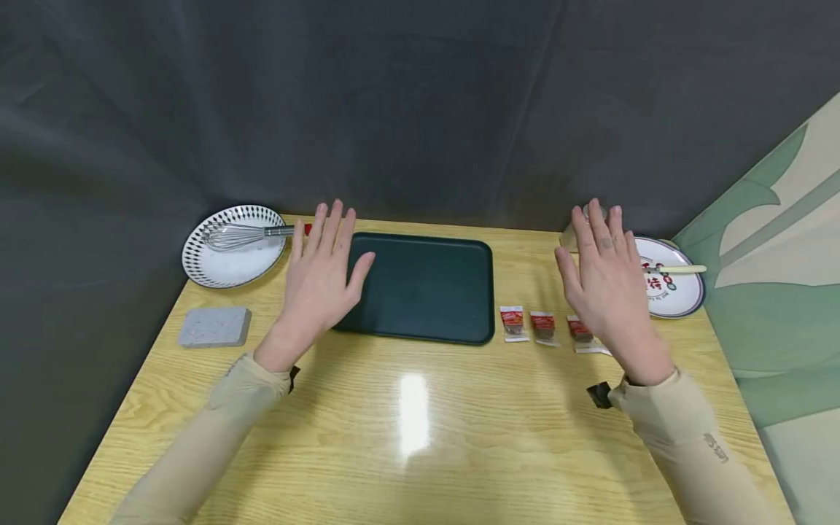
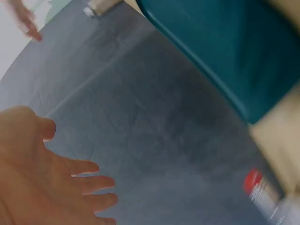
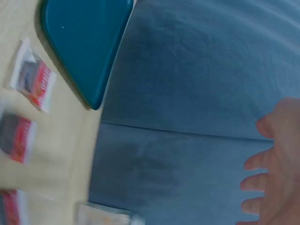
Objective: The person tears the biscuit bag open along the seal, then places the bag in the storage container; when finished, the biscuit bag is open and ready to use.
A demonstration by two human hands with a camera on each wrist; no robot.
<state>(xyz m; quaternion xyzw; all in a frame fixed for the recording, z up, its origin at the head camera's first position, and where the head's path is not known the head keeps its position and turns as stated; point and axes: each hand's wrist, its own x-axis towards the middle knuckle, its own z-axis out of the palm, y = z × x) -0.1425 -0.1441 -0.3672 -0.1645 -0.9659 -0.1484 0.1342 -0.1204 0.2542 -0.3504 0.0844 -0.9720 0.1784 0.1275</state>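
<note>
My left hand is raised with straight, spread fingers and holds nothing; in the head view it overlaps the left end of a dark green tray. Straight fingers show on my right hand too, which holds nothing and overlaps the left part of a plate with red lettering. Just left of that hand lie small red-and-clear wrapped packets in a row. Behind its fingertips stands a jar-like container, partly hidden. A light-handled utensil lies across the plate, its other end covered by the hand.
A whisk with a red-tipped handle lies on a black-and-white patterned plate at the back left. In front of it is a grey block. Dark cloth hangs behind the wooden table, and a green patterned curtain at right.
</note>
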